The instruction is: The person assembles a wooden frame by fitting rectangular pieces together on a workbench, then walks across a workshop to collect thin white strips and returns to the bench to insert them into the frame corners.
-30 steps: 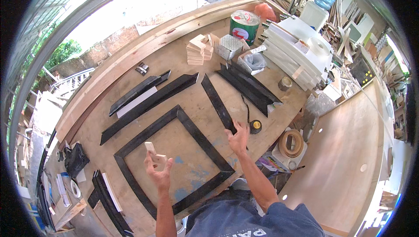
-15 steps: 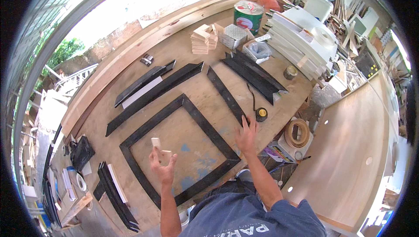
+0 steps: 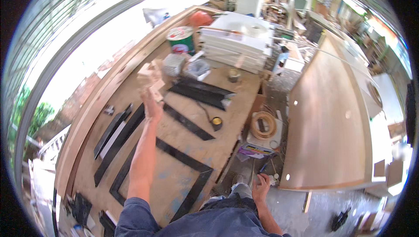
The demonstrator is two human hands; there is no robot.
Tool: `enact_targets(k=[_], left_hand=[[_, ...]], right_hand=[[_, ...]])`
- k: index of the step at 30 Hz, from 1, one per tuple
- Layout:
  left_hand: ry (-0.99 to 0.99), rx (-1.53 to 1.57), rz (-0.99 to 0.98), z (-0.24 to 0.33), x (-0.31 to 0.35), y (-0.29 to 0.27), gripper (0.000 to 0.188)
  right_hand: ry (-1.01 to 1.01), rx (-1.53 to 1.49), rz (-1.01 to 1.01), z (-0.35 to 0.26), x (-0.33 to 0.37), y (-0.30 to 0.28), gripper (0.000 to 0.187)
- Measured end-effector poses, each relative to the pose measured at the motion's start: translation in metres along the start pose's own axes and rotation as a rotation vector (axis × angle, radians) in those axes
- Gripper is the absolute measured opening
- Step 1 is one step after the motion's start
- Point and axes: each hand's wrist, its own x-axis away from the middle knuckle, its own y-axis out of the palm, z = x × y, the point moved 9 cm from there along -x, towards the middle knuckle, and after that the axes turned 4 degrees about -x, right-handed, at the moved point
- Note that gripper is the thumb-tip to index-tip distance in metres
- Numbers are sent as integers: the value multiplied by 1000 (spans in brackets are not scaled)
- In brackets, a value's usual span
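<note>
My left hand reaches across the bench to a stack of small pale wooden blocks. Its fingers are smeared by motion at the near side of the stack, so their grip is unclear. Low on the right, my right hand is off the bench, fingers loosely bent and apart, with nothing seen in it. A black mitred frame lies on the bench. Beyond it rests a loose black strip, with a yellow-and-black tape measure to its right.
More black mouldings lie at the left and at the back. A green paint can, a foil-like silver block and stacked white panels stand farther back. Right of the bench is a large wooden panel.
My left hand has gone from above the frame, where it held small wooden blocks, to the block stack. My right hand has left the loose black strip and dropped beside the bench. The view has swung right.
</note>
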Motion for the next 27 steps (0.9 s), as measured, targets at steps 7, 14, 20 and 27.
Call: enact_targets(k=[7,14,20,27], left_hand=[[81,246,44,93,83,112,89],[183,453,-181,248,288,48,89],[266,727,-927,413,507,72,58],[605,375,-1176,489,623,188,47]], right_hand=[[571,166,390,165,120,-114,17],[1219,208,351,264,309,-167,26],[1372,-20,433,316,424,-191,29],[1350,-30,537,393,482,-329,27]])
